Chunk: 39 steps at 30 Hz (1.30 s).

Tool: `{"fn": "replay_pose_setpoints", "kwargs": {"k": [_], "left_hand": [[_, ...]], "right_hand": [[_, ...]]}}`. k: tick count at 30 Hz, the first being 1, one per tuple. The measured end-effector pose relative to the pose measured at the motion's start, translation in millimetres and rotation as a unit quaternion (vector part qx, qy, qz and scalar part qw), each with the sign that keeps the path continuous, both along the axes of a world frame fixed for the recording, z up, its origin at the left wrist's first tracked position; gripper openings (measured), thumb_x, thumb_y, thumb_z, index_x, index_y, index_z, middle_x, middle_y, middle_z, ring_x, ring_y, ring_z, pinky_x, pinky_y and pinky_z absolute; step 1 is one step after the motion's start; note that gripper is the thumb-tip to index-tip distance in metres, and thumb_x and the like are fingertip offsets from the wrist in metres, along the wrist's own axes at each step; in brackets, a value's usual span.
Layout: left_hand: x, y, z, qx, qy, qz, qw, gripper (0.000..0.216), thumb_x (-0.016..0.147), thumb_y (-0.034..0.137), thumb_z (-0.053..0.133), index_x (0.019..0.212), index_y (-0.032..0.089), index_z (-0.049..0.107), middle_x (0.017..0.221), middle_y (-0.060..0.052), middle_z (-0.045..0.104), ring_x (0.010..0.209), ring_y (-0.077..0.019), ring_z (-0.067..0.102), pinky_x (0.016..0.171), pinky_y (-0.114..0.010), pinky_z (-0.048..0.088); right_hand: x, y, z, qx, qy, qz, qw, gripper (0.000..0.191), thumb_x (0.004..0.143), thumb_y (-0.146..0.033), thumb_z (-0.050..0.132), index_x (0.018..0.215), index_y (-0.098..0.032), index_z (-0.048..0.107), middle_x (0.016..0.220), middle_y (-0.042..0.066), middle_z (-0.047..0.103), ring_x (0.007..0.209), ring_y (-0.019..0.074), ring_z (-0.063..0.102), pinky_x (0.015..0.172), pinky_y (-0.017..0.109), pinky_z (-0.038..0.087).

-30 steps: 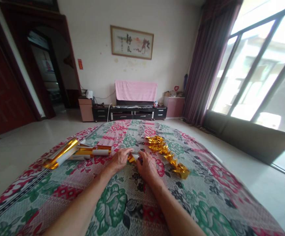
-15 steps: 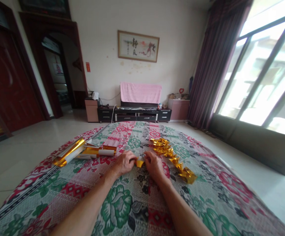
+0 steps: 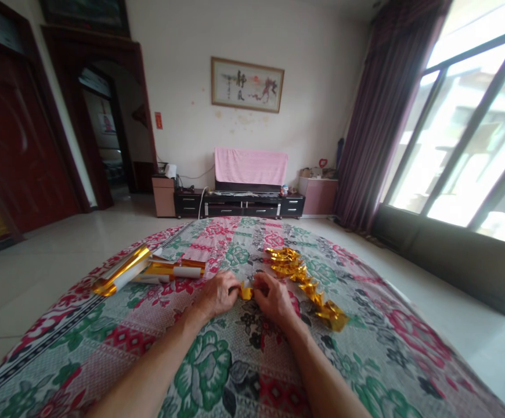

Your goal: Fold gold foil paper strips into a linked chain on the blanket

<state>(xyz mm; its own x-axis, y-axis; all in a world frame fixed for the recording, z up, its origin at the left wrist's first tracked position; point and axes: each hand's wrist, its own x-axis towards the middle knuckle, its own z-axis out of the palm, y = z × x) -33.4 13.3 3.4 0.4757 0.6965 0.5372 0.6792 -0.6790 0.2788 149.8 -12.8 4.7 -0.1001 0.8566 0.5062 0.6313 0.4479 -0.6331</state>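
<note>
Forearms [image 3: 150, 371] stretched forward, wrists angled in; left hand [image 3: 221, 294] and right hand [image 3: 274, 299] pinch opposite ends of a small gold piece [image 3: 246, 292] over the tablecloth [image 3: 244, 348], apparently part-folded. Right: row of folded gold pieces [image 3: 299, 274], looks done. Left: rolled gold sheets [image 3: 124, 271], seemingly unworked.

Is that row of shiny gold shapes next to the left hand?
No, the gold shapes lie to the right of the right hand, on the patterned cloth.
</note>
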Motion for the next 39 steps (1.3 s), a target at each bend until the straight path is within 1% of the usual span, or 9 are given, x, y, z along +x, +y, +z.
{"fn": "replay_pose_setpoints", "kwargs": {"k": [3,7,10,12,16,22,27,31,39], "left_hand": [[1.0,0.8,0.2,-0.003,0.0,-0.003,1.0,0.017,0.074,0.014,0.052,0.075,0.019,0.068,0.078,-0.004,0.062,0.079,-0.0155,0.055,0.076,-0.027,0.044],[2.5,2.5,0.8,-0.006,0.006,-0.008,1.0,0.02,0.078,0.017,0.049,0.077,0.02,0.068,0.077,-0.004,0.063,0.078,-0.015,0.055,0.074,-0.026,0.043],[2.4,3.8,1.0,-0.009,-0.001,-0.008,1.0,0.019,0.079,0.017,0.05,0.084,0.021,0.068,0.079,-0.004,0.063,0.08,-0.015,0.056,0.074,-0.026,0.043],[1.4,4.2,1.9,-0.01,0.006,-0.014,1.0,0.018,0.079,0.017,0.05,0.081,0.02,0.068,0.078,-0.003,0.064,0.079,-0.015,0.056,0.075,-0.026,0.043],[-2.6,4.1,7.0,-0.01,0.05,-0.061,0.997,0.022,0.081,0.019,0.048,0.073,0.02,0.068,0.076,-0.004,0.063,0.078,-0.0145,0.056,0.075,-0.026,0.042],[-10.0,4.9,12.2,-0.026,0.063,-0.106,0.992,0.023,0.083,0.02,0.047,0.081,0.021,0.07,0.085,-0.004,0.062,0.082,-0.0138,0.055,0.078,-0.025,0.042],[-11.5,3.7,12.5,-0.006,0.093,-0.098,0.991,0.024,0.086,0.023,0.044,0.082,0.021,0.068,0.086,-0.004,0.061,0.082,-0.014,0.054,0.076,-0.025,0.042],[-9.5,0.7,11.6,0.019,0.111,-0.086,0.99,0.026,0.088,0.022,0.039,0.084,0.019,0.065,0.084,-0.004,0.06,0.083,-0.015,0.053,0.076,-0.026,0.041],[-6.7,6.9,0.8,-0.004,0.053,-0.051,0.997,0.025,0.088,0.023,0.039,0.083,0.019,0.063,0.084,-0.003,0.06,0.083,-0.0143,0.053,0.08,-0.026,0.042]], "right_hand": [[-0.7,0.8,-0.8,-0.005,-0.023,0.001,1.0,0.03,0.069,-0.013,0.051,0.096,-0.02,0.06,0.084,0.002,0.067,0.076,0.0154,0.061,0.07,0.024,0.045],[-1.9,3.5,-1.6,-0.002,-0.042,-0.009,0.999,0.028,0.069,-0.012,0.05,0.094,-0.02,0.06,0.082,0.001,0.066,0.075,0.0146,0.06,0.067,0.022,0.043],[-2.0,4.3,-1.2,0.01,-0.065,-0.012,0.998,0.022,0.07,-0.011,0.049,0.086,-0.02,0.061,0.078,0.001,0.064,0.071,0.0135,0.057,0.064,0.02,0.04],[-2.1,4.1,-0.1,0.017,-0.081,-0.013,0.996,0.019,0.071,-0.011,0.048,0.081,-0.02,0.061,0.075,0.001,0.063,0.069,0.0129,0.056,0.063,0.02,0.039],[-3.0,2.3,3.6,0.026,-0.107,-0.005,0.994,0.018,0.076,-0.012,0.046,0.075,-0.019,0.062,0.074,0.002,0.062,0.07,0.0129,0.055,0.066,0.02,0.038],[-1.5,-1.9,7.0,0.022,-0.127,0.044,0.991,0.024,0.073,-0.007,0.045,0.07,-0.02,0.065,0.076,0.002,0.062,0.076,0.0134,0.055,0.073,0.022,0.04],[2.9,-3.2,8.7,0.015,-0.123,0.073,0.99,0.022,0.069,-0.009,0.051,0.075,-0.022,0.068,0.085,0.002,0.062,0.082,0.0147,0.055,0.077,0.025,0.041],[5.1,-2.4,9.0,0.016,-0.125,0.089,0.988,0.021,0.069,-0.01,0.052,0.076,-0.022,0.067,0.086,0.002,0.062,0.082,0.0143,0.055,0.078,0.025,0.041],[4.6,-2.1,5.1,0.037,-0.128,0.073,0.988,0.018,0.071,-0.013,0.054,0.081,-0.022,0.067,0.085,0.002,0.061,0.081,0.0141,0.055,0.076,0.025,0.041]]}}
